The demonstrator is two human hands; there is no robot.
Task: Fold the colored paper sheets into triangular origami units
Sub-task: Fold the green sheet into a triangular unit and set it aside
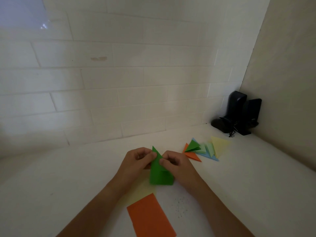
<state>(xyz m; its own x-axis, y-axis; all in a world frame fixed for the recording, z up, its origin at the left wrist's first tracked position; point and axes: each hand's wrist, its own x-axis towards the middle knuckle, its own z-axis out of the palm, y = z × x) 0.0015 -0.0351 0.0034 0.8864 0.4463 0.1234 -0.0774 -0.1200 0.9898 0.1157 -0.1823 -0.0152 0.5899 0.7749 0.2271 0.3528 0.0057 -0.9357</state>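
Orange sheet [150, 218]: flat on the white table [51, 185] nearest you, overlapping a pale yellow sheet [142, 192].
Green paper [159, 171]: partly folded, pointed tip up, held between your hands.
Left hand [138, 159]: fingers curled, pinching its left edge.
Right hand [176, 162]: thumb and fingers pinching its right edge.
Folded triangles [203, 149]: piled farther right.
Black speakers [239, 113]: in the corner.

Looks like a home, likely a kitchen-type counter or a tiled desk nook; can't pin it down further. Evidence: white brick-pattern tile wall [119, 86] with a small brownish mark, meeting a plain beige side wall [287, 82] in a corner. White countertop [51, 177] as the work surface. Pair of small black desktop speakers [242, 113] with bundled cable pushed into the corner. Dim, uneven indoor light. No industrial or lab gear.
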